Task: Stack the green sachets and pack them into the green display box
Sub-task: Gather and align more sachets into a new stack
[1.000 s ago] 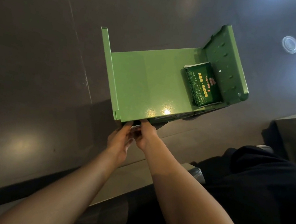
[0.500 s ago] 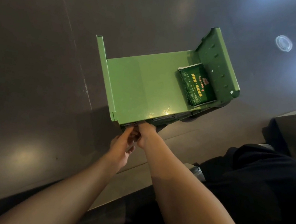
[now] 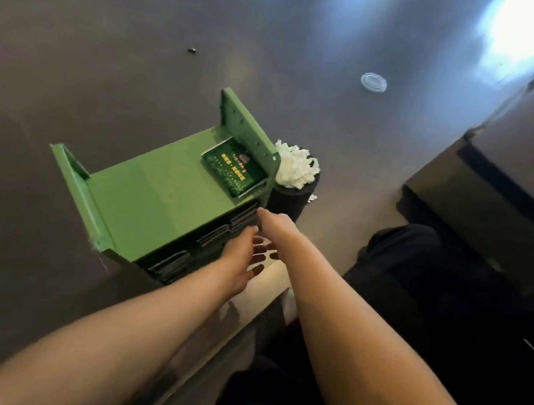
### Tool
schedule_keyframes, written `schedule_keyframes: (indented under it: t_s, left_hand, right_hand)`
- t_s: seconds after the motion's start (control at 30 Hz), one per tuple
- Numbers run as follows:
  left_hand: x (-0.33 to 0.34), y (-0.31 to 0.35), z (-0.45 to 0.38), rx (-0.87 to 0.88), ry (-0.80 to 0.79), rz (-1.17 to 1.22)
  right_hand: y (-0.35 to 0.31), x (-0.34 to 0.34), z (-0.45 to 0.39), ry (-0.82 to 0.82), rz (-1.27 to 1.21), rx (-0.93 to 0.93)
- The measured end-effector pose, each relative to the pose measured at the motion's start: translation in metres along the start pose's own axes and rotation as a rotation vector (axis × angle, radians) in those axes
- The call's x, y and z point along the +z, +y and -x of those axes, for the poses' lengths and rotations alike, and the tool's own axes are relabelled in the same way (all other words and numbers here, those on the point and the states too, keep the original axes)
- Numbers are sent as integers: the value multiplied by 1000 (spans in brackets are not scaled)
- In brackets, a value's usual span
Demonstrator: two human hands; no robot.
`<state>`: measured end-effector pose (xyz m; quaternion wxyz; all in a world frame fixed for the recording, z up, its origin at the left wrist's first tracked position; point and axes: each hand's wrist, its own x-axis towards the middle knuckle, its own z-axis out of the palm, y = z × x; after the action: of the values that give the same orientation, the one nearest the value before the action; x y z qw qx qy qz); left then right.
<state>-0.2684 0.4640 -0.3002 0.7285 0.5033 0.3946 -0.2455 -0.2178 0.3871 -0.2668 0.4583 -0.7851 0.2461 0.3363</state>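
Note:
The green display box (image 3: 155,199) stands on the dark table, open on top, with upright end walls. One green sachet (image 3: 234,169) lies flat inside against the right end wall. Dark sachet edges (image 3: 207,242) show in stacks along the box's near front face. My left hand (image 3: 243,261) is at that front face with its fingers spread and holds nothing. My right hand (image 3: 272,224) reaches to the front face near the right corner; its fingertips are hidden against the box.
A black cylinder holding crumpled white paper (image 3: 294,171) stands just right of the box. A clear round lid (image 3: 373,82) and a small dark speck (image 3: 191,50) lie farther back. The table's near edge (image 3: 266,292) runs under my forearms. A dark cabinet (image 3: 522,178) is at right.
Both hands have left the front's left part, where they pinched together, and moved right along it. My left hand's fingers have spread. The view swung, so the black cylinder now shows.

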Motion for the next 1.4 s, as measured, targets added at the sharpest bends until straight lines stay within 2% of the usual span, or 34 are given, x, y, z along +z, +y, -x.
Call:
schedule_keyframes:
  t_s: [0.13, 0.2, 0.33, 0.47, 0.6, 0.8, 0.97, 1.07, 1.17, 1.23, 1.3, 1.4]
  left_hand:
    - [71, 36, 29, 148, -73, -5]
    - [106, 55, 52, 236, -92, 34]
    - [185, 89, 103, 496, -188, 12]
    - [253, 107, 157, 674, -158, -72]
    - [313, 100, 212, 780, -236, -132]
    - [416, 50, 281, 750, -437, -302]
    - [511, -24, 313, 866, -646, -542]
    - [563, -68, 316, 890, -804, -722]
    - [609, -114, 317, 957, -902, -909]
    - [638, -143, 319, 1049, -981, -1035]
    - [663, -170, 319, 1124, -1074, -1161]
    - [702, -206, 316, 1251, -1172, -1325]
  right_hand:
    - [-3, -73, 32, 27, -32, -58]
    - [-9, -112, 55, 35, -39, -131]
    - [-18, -200, 103, 134, -205, -332]
    - [-13, -260, 152, 37, -179, -448]
    - [11, -313, 200, 13, -269, -542]
    - [69, -417, 254, 213, -218, -582]
    - [156, -511, 276, 548, -249, -443]
    - [220, -563, 288, 832, -273, -346]
    - [290, -611, 307, 1189, -216, -163]
    - [337, -633, 322, 1353, -87, 31]
    - [378, -647, 338, 1404, 35, 246]
    - [431, -659, 355, 1283, 58, 546]
